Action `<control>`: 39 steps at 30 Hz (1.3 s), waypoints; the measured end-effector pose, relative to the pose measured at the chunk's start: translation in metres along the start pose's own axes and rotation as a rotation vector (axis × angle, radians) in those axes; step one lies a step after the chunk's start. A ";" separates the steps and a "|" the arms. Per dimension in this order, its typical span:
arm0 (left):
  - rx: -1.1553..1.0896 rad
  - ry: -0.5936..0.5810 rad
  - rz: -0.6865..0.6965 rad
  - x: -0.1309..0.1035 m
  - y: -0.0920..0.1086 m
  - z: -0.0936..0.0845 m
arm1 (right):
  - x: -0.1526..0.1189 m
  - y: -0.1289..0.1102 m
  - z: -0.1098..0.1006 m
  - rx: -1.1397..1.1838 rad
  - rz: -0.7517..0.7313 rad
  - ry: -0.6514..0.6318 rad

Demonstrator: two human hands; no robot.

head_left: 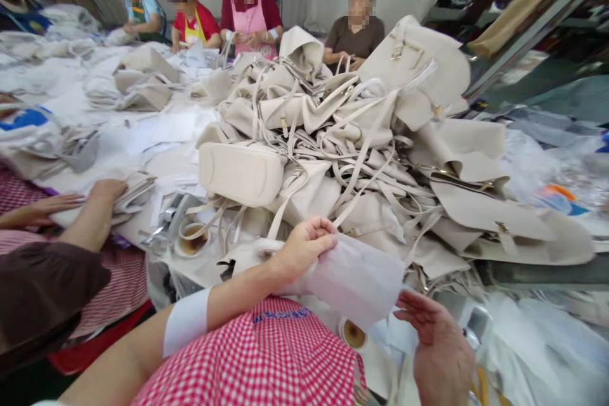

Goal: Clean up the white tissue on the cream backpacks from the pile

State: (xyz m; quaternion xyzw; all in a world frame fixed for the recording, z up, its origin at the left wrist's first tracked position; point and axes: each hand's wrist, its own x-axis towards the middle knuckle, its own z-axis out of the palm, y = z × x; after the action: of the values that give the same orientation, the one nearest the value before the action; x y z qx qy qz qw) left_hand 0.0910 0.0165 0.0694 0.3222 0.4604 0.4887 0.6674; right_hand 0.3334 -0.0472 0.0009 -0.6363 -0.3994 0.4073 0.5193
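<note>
A thin white sheet (359, 276), paper or tissue by its look, is pinched at its upper left corner by my left hand (304, 250). My right hand (440, 342) is at the sheet's right edge, fingers stretched out and apart, with the fingertips at or against its lower right corner; whether they touch it I cannot tell. Just beyond the sheet lies a large heap of cream handbags (309, 177) with long straps and gold-coloured fittings. One cream bag (240, 174) lies with its flat base towards me. Part of another lies behind my left forearm.
Small cups of brown liquid (193, 240) stand left of the heap and below the sheet (354, 333). A co-worker's hands (107, 193) rest on cream pieces at the left. Several people sit across the table (181, 120). Clear plastic (537, 342) lies at the right.
</note>
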 end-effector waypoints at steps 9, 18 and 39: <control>0.474 -0.244 0.159 -0.064 0.060 -0.041 | -0.025 -0.019 0.042 0.251 0.360 -0.143; 0.904 -0.062 0.219 -0.096 -0.017 -0.138 | -0.040 0.018 0.078 0.391 0.752 -0.685; 0.837 0.717 0.363 -0.111 -0.059 -0.177 | 0.002 0.001 0.137 0.401 0.499 -0.559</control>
State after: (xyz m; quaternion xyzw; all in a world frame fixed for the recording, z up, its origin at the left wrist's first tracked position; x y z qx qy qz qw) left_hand -0.0635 -0.1107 -0.0149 0.4466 0.7491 0.4504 0.1912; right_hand 0.2067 0.0007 -0.0183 -0.4651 -0.2713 0.7470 0.3900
